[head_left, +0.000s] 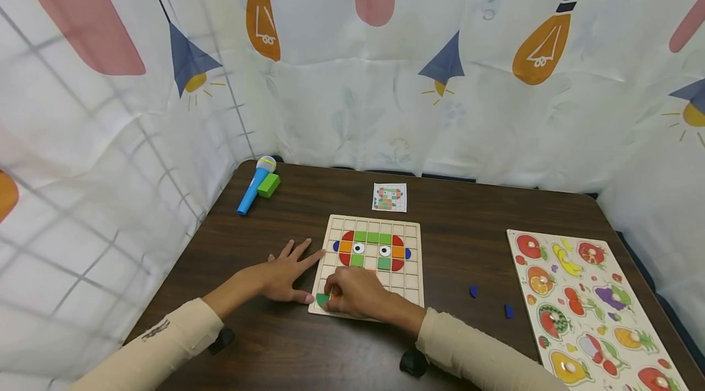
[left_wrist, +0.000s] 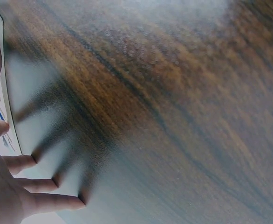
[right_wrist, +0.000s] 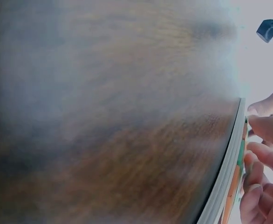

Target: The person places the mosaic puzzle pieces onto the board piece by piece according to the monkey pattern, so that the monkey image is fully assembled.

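A pale wooden grid board (head_left: 413, 293) lies on the table with a face of red, green, orange and blue tiles and two eye tiles. My left hand (head_left: 286, 275) has its fingers spread at the board's left edge, the thumb by the lower left corner. Over the lower part of the board, my right hand (head_left: 360, 293) has curled fingers; thumb and forefinger pinch an orange tile, mostly hidden by them. Beside it, a green tile (head_left: 322, 300) sits in the corner. Green tile edges (right_wrist: 241, 153) show under the fingers in the right wrist view.
Behind the board lies a small pattern card (head_left: 389, 197). A blue toy microphone (head_left: 250, 195) and a green block (head_left: 268, 185) are at the back left. Two blue pieces, one nearer the board (head_left: 473, 291), lie to the right, before a fruit puzzle board (head_left: 589, 305).
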A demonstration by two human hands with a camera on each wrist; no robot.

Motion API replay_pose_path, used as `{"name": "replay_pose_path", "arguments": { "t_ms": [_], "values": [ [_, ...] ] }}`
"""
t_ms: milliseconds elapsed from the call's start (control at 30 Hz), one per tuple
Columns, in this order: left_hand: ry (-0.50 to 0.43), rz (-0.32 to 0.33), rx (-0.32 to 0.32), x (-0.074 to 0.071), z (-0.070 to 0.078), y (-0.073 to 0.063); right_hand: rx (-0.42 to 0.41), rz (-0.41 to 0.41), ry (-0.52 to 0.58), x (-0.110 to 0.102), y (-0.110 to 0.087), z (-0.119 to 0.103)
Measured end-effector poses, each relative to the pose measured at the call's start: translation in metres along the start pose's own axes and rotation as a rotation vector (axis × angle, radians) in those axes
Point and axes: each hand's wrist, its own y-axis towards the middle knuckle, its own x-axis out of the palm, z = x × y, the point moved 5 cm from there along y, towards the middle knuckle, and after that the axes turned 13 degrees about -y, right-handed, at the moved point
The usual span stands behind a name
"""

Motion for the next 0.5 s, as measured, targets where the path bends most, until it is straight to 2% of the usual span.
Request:
{"name": "replay_pose_path", "arguments": {
  "t_ms": [133, 233, 367, 500],
  "values": [
    [0.004, -0.004, 0.002, 0.000, 0.001, 0.000, -0.037, 0.013, 0.030, -0.006, -0.006, 0.005],
    [0.003, -0.010, -0.005, 0.000, 0.002, 0.000, -0.070, 0.011, 0.077, -0.015, -0.016, 0.017],
    [0.000, -0.012, -0.022, 0.000, 0.000, 0.001, -0.085, 0.005, 0.138, -0.029, -0.037, 0.047],
    [0.001, -0.007, -0.026, 0.000, 0.000, 0.000, -0.073, -0.005, 0.197, -0.042, -0.064, 0.087]
  ]
}}
